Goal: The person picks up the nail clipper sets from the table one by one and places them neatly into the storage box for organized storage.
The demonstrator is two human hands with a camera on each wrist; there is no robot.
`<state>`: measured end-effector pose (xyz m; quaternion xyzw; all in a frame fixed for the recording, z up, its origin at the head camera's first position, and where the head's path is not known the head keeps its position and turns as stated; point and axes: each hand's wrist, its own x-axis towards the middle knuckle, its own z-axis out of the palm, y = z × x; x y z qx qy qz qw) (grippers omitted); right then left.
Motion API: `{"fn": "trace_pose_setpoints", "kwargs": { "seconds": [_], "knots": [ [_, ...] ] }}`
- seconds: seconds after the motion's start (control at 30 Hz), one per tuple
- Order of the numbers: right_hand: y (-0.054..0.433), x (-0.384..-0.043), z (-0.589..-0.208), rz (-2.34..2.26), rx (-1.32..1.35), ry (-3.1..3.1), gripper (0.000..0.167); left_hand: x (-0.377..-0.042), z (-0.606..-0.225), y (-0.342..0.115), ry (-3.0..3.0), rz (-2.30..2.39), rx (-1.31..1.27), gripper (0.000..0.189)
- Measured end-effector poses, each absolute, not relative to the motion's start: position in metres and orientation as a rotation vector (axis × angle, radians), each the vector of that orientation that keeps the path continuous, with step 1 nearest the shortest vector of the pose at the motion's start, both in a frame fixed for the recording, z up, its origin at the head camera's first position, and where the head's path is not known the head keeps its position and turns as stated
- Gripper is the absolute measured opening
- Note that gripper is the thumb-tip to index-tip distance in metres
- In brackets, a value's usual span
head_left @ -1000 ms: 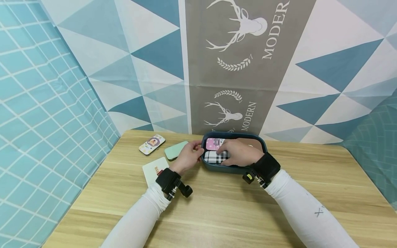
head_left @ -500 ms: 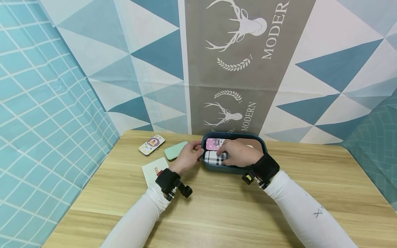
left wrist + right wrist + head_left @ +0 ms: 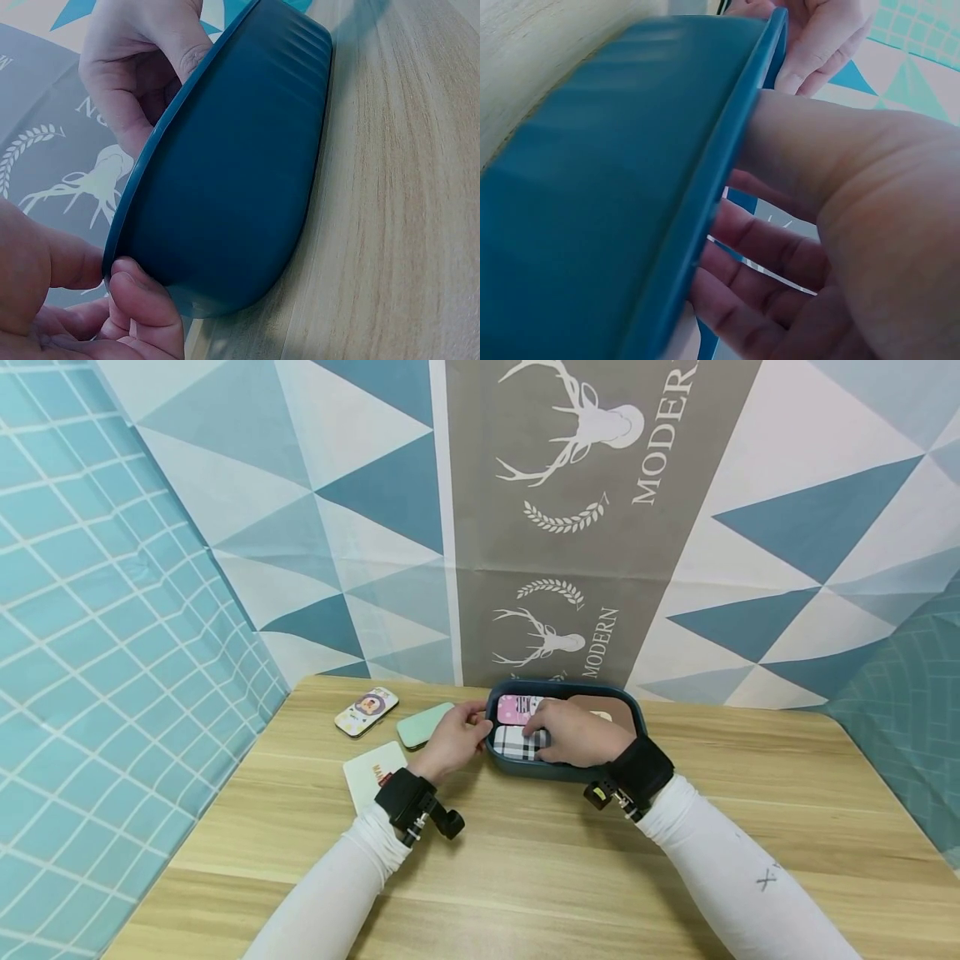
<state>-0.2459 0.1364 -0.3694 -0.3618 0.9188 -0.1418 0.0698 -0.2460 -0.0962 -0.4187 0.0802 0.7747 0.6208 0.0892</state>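
A dark blue oval-cornered bin (image 3: 525, 769) stands on the table against the wall. My left hand (image 3: 459, 735) pinches its left end; in the left wrist view, thumb and fingers close on the rim of the bin (image 3: 217, 172). My right hand (image 3: 581, 732) reaches down inside it, fingers and thumb curled over a black-and-white plaid case (image 3: 513, 742) with rounded corners. Behind that lies a pink patterned case (image 3: 513, 708). A brown flat piece (image 3: 617, 707) with a cream spot fills the bin's right part, half covered by my right hand. In the right wrist view the fingertips are hidden behind the bin's wall.
Left of the bin lie a mint green case (image 3: 420, 727), a white-and-yellow case (image 3: 367, 712) with a round picture, and a cream square card (image 3: 367, 774) with lettering, partly under my left wrist. A patterned wall cloth (image 3: 540, 552) rises directly behind the wooden table (image 3: 525, 877).
Both hands keep their places. The plaid case and my right hand have barely moved inside the bin.
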Motion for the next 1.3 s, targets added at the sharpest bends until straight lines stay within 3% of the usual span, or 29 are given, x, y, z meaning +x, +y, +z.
{"fn": "trace_pose_setpoints", "kwargs": {
  "seconds": [0.3, 0.77, 1.3],
  "knots": [
    [0.143, -0.242, -0.374, -0.417, -1.141, 2.794, 0.029, -0.246, -0.423, -0.094, 2.311, 1.840, 0.241, 0.043],
    [0.165, -0.234, -0.360, -0.553, -1.011, 2.885, 0.044, -0.248, -0.423, -0.092, 2.300, 1.847, 0.232, 0.043],
    [0.194, -0.228, -0.353, -0.795, -0.966, 2.990, 0.044, -0.247, -0.418, -0.095, 2.313, 1.840, 0.232, 0.044]
  ]
}}
